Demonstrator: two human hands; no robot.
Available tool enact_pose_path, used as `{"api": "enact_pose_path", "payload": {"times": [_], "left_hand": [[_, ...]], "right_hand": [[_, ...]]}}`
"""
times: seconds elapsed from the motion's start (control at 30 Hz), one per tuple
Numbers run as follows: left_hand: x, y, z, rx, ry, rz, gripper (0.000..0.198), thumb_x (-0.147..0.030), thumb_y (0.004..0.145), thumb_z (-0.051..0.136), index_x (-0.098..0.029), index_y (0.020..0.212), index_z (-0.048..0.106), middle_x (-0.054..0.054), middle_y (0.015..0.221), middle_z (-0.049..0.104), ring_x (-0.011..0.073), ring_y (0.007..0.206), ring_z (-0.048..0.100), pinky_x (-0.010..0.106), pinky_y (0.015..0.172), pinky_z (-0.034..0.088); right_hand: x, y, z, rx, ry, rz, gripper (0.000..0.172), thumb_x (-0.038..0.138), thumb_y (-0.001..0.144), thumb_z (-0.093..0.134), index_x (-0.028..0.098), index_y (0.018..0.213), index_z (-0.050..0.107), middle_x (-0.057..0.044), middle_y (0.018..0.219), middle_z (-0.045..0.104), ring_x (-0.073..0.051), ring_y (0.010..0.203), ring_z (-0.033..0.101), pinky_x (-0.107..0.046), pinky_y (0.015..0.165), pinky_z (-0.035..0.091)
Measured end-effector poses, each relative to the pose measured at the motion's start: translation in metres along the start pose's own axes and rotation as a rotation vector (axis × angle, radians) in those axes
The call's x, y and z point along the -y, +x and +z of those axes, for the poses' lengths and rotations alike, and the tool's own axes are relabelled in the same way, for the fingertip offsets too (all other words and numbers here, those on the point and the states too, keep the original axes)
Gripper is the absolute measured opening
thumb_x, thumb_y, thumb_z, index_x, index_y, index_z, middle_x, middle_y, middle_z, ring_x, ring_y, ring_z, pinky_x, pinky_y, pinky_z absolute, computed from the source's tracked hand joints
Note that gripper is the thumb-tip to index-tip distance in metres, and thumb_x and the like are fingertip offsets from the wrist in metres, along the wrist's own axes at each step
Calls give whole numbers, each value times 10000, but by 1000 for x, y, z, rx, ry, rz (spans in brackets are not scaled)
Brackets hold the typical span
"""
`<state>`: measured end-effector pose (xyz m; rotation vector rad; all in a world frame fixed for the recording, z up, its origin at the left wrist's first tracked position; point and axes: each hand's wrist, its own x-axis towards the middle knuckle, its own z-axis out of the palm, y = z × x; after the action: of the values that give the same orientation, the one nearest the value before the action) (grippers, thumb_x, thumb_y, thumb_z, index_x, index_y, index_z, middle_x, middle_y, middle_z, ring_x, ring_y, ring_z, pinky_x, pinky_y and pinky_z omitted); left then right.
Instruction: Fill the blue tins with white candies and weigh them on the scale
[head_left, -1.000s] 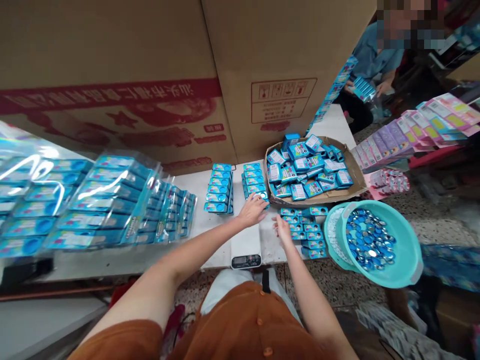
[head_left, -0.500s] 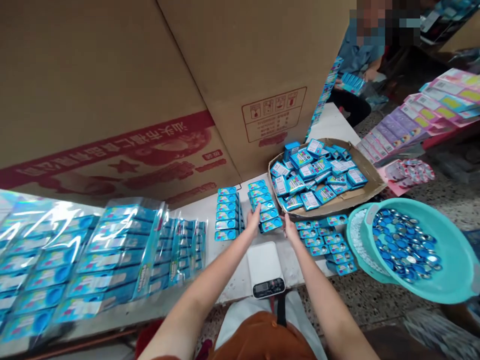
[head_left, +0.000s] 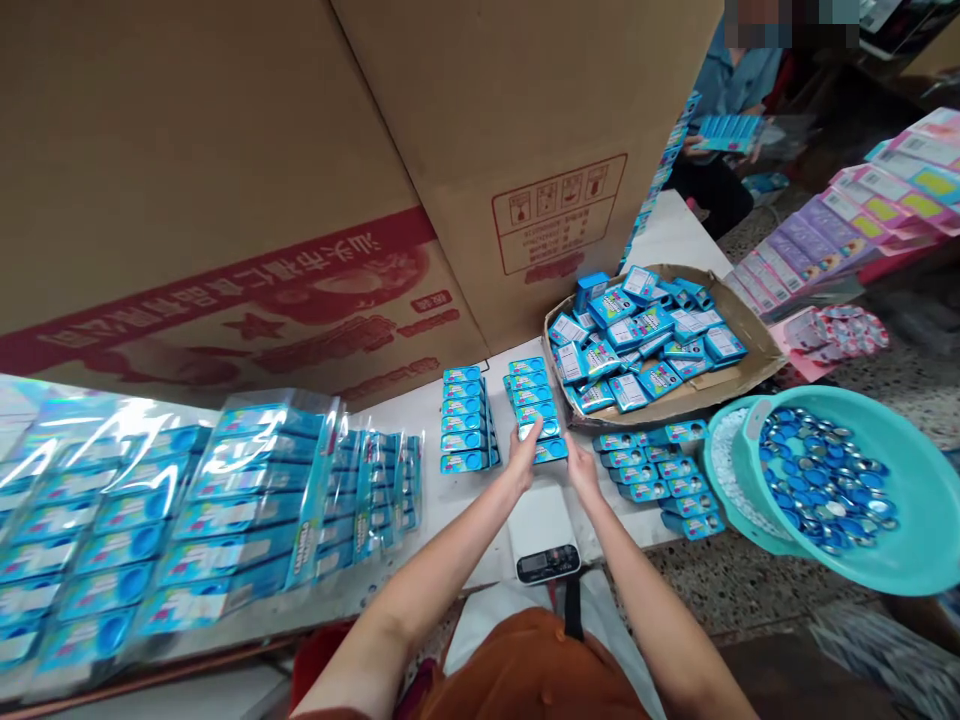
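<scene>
Two rows of small blue printed boxes lie on the white table in front of me. My left hand (head_left: 526, 452) is at the near end of the right row (head_left: 531, 382), its thumb over the left part of the boxes and its other fingers mostly hidden. Opposite it, my right hand (head_left: 580, 466) presses its fingertips to the right end of the nearest blue box (head_left: 552, 450), so the row's near end is held between both hands. The left row (head_left: 463, 420) stands untouched beside my left hand. Just below my hands lies a white digital scale (head_left: 541, 515).
A cardboard tray (head_left: 675, 405) of loose blue boxes sits behind more box rows (head_left: 637, 470). Turquoise basins (head_left: 919, 490) stand at right, one holding blue-and-silver pieces. Bagged boxes (head_left: 232, 500) line the left. Large cartons (head_left: 262, 150) wall the back; a co-worker (head_left: 739, 80) holds blue boxes.
My right hand has closed in on the right end of the nearest box. My left hand has slid slightly nearer me along the row. The whole view has shifted a little.
</scene>
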<state>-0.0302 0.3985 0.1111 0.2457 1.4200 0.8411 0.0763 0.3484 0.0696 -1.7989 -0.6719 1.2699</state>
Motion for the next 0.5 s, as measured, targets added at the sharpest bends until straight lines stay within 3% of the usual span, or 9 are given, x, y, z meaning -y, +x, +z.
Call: {"api": "enact_pose_path", "payload": {"times": [0.23, 0.37, 0.5], "left_hand": [[-7, -27, -7, 18, 84, 84, 830, -440, 633, 808, -188, 1331, 436, 131, 1142, 656, 211, 933, 670, 335, 813, 545], [-28, -58, -16, 50, 111, 179, 784, -415, 644, 808, -193, 1316, 470, 122, 1158, 648, 203, 961, 659, 306, 823, 539], [-55, -83, -44, -24, 138, 254, 746, -440, 662, 789, -229, 1309, 485, 95, 1184, 637, 206, 999, 649, 311, 843, 538]], "right_hand": [[15, -37, 3, -52, 107, -58, 595, 632, 808, 456, 144, 1021, 722, -92, 1028, 720, -268, 975, 649, -337, 842, 491], [34, -63, 9, -40, 142, -154, 556, 590, 843, 448, 164, 1100, 696, -74, 1125, 691, -262, 1055, 622, -349, 882, 488], [55, -85, 32, 19, 168, -244, 512, 567, 857, 465, 197, 1140, 677, -51, 1180, 668, -262, 1140, 579, -384, 972, 445]]}}
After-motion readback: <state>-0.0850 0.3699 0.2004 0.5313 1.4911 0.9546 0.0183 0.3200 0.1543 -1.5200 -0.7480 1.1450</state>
